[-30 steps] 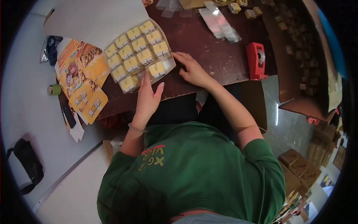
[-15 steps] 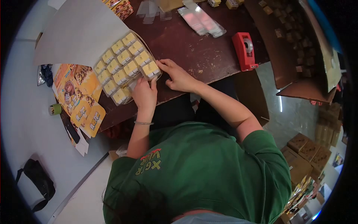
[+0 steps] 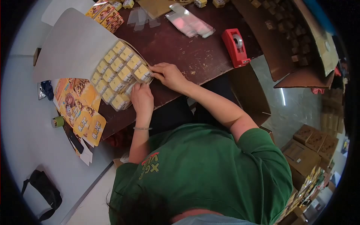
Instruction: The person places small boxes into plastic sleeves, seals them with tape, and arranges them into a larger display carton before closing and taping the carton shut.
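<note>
Small yellow-topped cubes (image 3: pixel 117 83), packed in rows, fill a shallow open carton whose large white flap (image 3: pixel 75 45) stands up at the far left. The carton's thin rim curves around the far right side. My right hand (image 3: pixel 170 77) is closed at the right corner, thumb and index finger pinching the edge beside the corner cube (image 3: pixel 143 73). Along the near side, my left hand (image 3: pixel 142 100) has its fingers bent together against the carton's edge, next to a gap in the front row. Its fingertips are partly hidden.
A red tape dispenser (image 3: pixel 236 48) and clear plastic sleeves (image 3: pixel 190 21) lie on the dark table (image 3: pixel 180 48). Orange printed packaging (image 3: pixel 78 107) lies at left. On the right, a large brown carton (image 3: pixel 258 41) holds many small cubes.
The view has shifted, so the table items appear further left. Both hands stay at the carton's near right corner, with the left fingers slightly nearer the corner cube.
</note>
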Demonstrator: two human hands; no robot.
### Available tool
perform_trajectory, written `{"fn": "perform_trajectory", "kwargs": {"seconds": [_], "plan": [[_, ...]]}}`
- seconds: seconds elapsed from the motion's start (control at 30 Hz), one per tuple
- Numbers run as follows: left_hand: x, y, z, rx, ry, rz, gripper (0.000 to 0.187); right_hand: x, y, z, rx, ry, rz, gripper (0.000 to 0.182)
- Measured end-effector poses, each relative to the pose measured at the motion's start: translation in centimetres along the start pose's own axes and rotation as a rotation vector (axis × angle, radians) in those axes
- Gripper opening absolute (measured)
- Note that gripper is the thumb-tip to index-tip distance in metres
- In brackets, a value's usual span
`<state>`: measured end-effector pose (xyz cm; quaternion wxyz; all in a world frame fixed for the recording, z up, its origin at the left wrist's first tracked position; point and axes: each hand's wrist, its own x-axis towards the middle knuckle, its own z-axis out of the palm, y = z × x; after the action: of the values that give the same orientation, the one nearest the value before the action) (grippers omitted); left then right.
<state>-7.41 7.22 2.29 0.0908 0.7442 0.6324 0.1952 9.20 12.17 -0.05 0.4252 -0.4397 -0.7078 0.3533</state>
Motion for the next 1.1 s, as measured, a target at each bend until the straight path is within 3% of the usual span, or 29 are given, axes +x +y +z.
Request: {"fn": "perform_trajectory", "kwargs": {"seconds": [0.07, 0.17, 0.3, 0.37, 0.4, 0.5, 0.6, 0.63, 0.77, 0.83, 0.9, 0.93, 0.97, 1.0, 1.03, 1.1], "plan": [[0.5, 0.5, -0.1, -0.001, 0.008, -0.050, 0.024, 0.5, 0.8, 0.4, -0.025, 0.102, -0.076, 0.026], [0.4, 0.1, 0.2, -0.012, 0.020, -0.026, 0.027, 0.7, 0.5, -1.3, -0.002, -0.060, -0.004, 0.030], [-1.3, 0.9, -1.2, 0.030, 0.052, 0.030, 0.028, 3.3, 4.5, -6.4, -0.339, 0.351, -0.079, 0.037], [-2.2, 3.4, -3.8, 0.036, 0.024, 0.040, 0.029, 6.2, 5.6, -11.2, -0.765, 0.532, 0.076, 0.050], [-2.3, 4.3, -4.3, -0.035, -0.034, 0.045, 0.030, 7.4, 6.7, -12.7, -0.819, 0.527, 0.259, 0.057], [-1.8, 6.9, -3.9, -0.144, 0.009, 0.207, 0.032, 9.6, 8.9, -14.6, -0.882, 0.373, 0.443, 0.055], [-0.8, 8.1, -2.0, -0.302, -0.123, 0.217, 0.031, 10.7, 11.0, -15.6, -0.581, 0.523, 0.426, 0.055], [-0.4, 8.4, -1.4, -0.395, -0.177, 0.206, 0.031, 10.7, 11.2, -15.7, -0.526, 0.567, 0.387, 0.034], [1.5, 8.4, 0.8, -0.722, -0.346, 0.117, 0.034, 9.2, 11.7, -16.4, -0.710, 0.692, 0.113, 0.013], [2.8, 8.9, 1.1, -0.889, -0.325, 0.006, 0.040, 7.9, 9.3, -16.7, -0.186, 0.661, 0.297, 0.015], [4.5, 8.9, 2.5, -1.347, -0.281, -0.169, 0.051, 4.3, 6.6, -15.3, 0.280, 0.486, 0.467, 0.017], [5.6, 8.2, 3.1, -1.560, -0.384, -0.274, 0.060, 1.4, 4.6, -13.8, 0.478, 0.332, 0.545, 0.017], [6.1, 7.1, 3.1, -1.690, -0.551, -0.394, 0.062, -1.3, 2.4, -11.4, 0.637, 0.200, 0.438, 0.015], [6.4, 6.5, 3.2, -1.815, -0.726, -0.518, 0.064, -4.0, 1.9, -9.8, 0.573, 0.166, 0.494, 0.015], [6.7, 7.3, 3.0, -2.005, -0.786, -0.262, 0.073, -6.2, 1.8, -8.7, 0.507, 0.138, 0.547, 0.016], [5.7, 8.5, 2.1, -1.955, -0.918, -0.211, 0.080, -8.1, -1.8, -10.3, -0.376, 0.296, 0.191, 0.021]]}}
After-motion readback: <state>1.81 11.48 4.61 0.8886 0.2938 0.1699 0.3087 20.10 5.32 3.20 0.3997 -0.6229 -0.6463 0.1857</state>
